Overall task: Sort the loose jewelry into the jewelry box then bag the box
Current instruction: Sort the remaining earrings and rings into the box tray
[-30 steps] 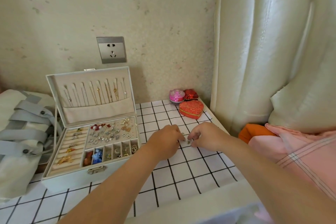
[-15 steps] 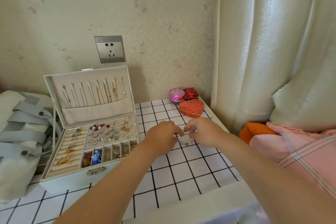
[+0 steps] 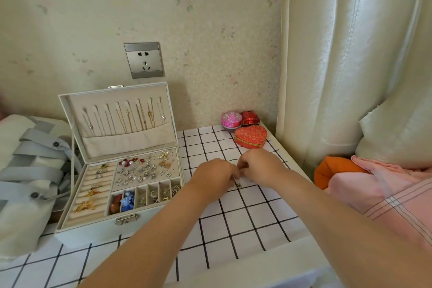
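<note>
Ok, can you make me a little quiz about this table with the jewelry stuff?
1. True or false: the white padded jewelry box has its lid shut.
2. The red patterned box in front of the pink round box is shaped like: A a heart, B a star, C a triangle.
3. What hangs in a row inside the lid?
Key: 1 false; 2 A; 3 thin necklace chains.

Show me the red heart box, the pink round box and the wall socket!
red heart box point(image 3: 250, 135): head view, middle of its patterned lid.
pink round box point(image 3: 231, 118): head view, top of its domed lid.
wall socket point(image 3: 143, 60): head view, centre of its grey faceplate.
</note>
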A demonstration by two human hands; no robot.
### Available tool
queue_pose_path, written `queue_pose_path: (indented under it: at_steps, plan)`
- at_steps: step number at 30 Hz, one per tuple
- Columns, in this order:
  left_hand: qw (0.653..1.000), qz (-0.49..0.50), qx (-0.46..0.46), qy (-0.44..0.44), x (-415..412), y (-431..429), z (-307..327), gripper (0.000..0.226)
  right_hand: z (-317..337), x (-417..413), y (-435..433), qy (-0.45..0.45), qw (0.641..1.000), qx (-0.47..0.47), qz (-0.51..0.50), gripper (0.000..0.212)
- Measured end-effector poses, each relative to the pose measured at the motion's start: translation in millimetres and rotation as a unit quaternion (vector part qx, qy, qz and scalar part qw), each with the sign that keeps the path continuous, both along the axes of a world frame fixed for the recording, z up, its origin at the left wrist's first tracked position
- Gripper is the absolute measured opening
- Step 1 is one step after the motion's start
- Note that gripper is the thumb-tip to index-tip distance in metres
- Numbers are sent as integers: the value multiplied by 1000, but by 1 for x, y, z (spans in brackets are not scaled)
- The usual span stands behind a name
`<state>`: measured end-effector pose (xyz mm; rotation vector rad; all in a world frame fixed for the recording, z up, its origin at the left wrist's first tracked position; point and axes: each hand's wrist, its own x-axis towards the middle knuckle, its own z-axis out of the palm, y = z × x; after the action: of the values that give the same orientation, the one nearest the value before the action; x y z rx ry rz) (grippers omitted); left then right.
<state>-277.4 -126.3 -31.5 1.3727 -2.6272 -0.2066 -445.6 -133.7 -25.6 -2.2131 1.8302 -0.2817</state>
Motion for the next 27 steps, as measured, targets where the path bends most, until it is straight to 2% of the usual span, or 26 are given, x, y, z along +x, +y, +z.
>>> queue_pose_path:
  at_steps: [3,10,16,20,23,27]
  plan:
    - [1000,-8,1,-8,1,0,-2,26,1,2,0,10,1000,10,2,14]
    - [999,-7,45,-15,5,3,4,17,4,4,0,14,999,37,-26,13]
    - [999,14,45,-6,4,10,6,11,8,6,1,-15,997,62,-37,19]
    - [998,31,57,1,3,11,5,13,9,9,1,-24,997,70,-22,14]
    - [998,21,61,2,3,12,6,20,10,7,2,-20,998,67,-7,20]
    - [997,32,68,16,3,11,7,11,9,0,0,-50,997,61,9,26]
